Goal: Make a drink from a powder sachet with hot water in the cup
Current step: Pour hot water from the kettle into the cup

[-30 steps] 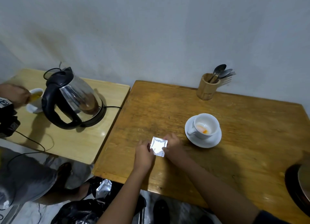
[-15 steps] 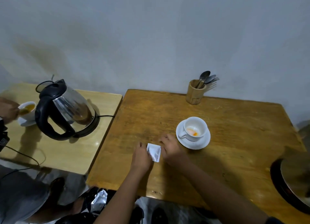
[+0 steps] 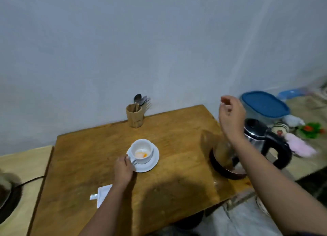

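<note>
The left hand (image 3: 123, 170) pinches the handle of the cup (image 3: 142, 151), steadying it on its saucer (image 3: 152, 163) at mid-table; the right hand (image 3: 231, 116), loosely curled and empty, hovers above the kettle (image 3: 254, 140) at the right, probably to fetch water; the sachet (image 3: 102, 194) lies near, torn.

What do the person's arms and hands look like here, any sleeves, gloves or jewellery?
Both forearms are bare from wrist to past the elbow. The left hand and right hand wear no gloves, and no rings, watch or bracelets are visible. A sliver of dark fabric at the bottom right corner may be a sleeve edge; motion blur hides finer detail.
</note>
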Motion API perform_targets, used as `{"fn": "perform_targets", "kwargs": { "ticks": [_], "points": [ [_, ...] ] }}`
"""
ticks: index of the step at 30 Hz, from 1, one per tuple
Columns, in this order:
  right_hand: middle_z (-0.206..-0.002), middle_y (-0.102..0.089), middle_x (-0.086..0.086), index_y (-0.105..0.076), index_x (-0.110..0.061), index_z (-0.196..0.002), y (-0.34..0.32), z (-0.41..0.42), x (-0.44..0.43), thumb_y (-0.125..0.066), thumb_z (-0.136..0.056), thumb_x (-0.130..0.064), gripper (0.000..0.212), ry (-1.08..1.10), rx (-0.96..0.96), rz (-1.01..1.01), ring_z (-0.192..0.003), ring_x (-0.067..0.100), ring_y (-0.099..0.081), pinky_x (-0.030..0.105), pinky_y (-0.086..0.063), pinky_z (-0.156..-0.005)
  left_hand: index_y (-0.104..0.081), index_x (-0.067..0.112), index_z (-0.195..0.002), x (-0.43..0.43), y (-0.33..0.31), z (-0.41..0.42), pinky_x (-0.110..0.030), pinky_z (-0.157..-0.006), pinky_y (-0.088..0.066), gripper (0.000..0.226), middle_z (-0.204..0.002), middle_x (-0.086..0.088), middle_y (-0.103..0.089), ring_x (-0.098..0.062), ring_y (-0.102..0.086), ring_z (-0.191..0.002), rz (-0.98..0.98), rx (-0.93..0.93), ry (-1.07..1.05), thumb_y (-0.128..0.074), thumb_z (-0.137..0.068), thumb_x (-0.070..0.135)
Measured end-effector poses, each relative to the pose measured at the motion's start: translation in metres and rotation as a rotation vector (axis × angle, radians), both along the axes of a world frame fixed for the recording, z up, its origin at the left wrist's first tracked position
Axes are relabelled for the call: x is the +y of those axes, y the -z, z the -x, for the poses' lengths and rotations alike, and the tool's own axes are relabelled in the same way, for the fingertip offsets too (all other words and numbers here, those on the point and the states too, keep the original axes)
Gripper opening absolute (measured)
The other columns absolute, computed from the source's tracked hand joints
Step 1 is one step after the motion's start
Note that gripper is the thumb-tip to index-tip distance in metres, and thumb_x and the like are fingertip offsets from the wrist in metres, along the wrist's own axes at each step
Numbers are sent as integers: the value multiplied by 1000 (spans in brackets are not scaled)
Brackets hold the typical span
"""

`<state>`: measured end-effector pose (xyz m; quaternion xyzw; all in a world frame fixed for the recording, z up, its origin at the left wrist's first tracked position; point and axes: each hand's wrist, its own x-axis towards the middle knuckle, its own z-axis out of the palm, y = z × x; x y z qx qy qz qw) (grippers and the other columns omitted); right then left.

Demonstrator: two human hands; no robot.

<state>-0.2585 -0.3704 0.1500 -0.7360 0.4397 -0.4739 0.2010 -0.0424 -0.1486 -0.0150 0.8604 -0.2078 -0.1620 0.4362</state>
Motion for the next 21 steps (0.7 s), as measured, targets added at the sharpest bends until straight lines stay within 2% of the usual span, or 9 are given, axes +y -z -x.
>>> {"fn": "perform_targets", "kwargs": {
  "ticks": [2,5,7,9,12,14,16,18,21],
  "points": [
    [-108,-63,15,-60,-5,-109,-9,37,-16,-47,-90,-10,23,159,-7,19,-106,29,-53,30,-38,-89,-61,-3,-104,-6,4,3,-39,-84,-42,32,-107,-24,-61,-37,-56,-100,19,33,-11,-35,-98,15],
    [-107,-64,16,-61,-7,-106,-6,86,-30,-45,-90,-16,24,340,-45,0,-104,33,-55,43,-42,-92,-60,-4,-92,-14,14,4,-39,-75,-40,27,-97,-25,-61,-41,-58,-94,27,45,-9,-39,-96,11],
    [-108,-64,17,-61,-8,-105,5,112,-32,-44,-91,-20,26,439,-81,-74,-103,33,-56,46,-44,-92,-58,-8,-94,-18,19,6,-36,-74,-36,28,-100,-28,-61,-43,-56,-95,10,51,-48,-38,-96,11],
    [-110,-64,18,-61,-6,-104,18,129,-30,-42,-93,-20,27,526,-157,-177,-105,34,-56,40,-43,-90,-58,-8,-101,-21,20,9,-39,-76,-38,33,-104,-28,-61,-42,-56,-97,5,69,-90,-34,-98,15],
    [-117,-62,19,-62,-3,-109,36,143,-20,-39,-96,-21,32,631,-389,-409,-111,33,-54,33,-41,-90,-57,-5,-108,-23,20,15,-40,-80,-40,35,-109,-26,-60,-40,-56,-101,24,89,-129,-32,-99,18],
    [-120,-60,21,-61,-2,-113,49,148,-17,-37,-97,-28,39,658,-498,-576,-112,33,-55,35,-41,-94,-56,-5,-109,-23,21,16,-39,-81,-39,34,-110,-27,-60,-40,-55,-102,53,88,-134,-32,-99,17],
    [-109,-62,20,-62,-1,-109,58,148,-13,-38,-95,-37,45,653,-527,-681,-101,32,-57,41,-42,-95,-56,-5,-109,-20,22,16,-39,-81,-38,33,-112,-27,-60,-41,-54,-103,77,76,-124,-32,-98,15],
    [-97,-62,13,-65,-10,-97,61,146,-12,-42,-92,-41,38,651,-576,-719,-89,26,-56,41,-45,-92,-56,-3,-113,-17,23,19,-43,-87,-41,33,-116,-27,-59,-41,-53,-106,88,62,-116,-33,-98,15],
    [-80,-61,6,-63,-15,-85,62,145,-18,-47,-88,-34,25,667,-666,-733,-74,21,-56,35,-44,-71,-54,-1,-117,-16,24,25,-46,-92,-41,34,-119,-25,-57,-40,-52,-110,88,45,-116,-32,-99,18]
  ]
}}
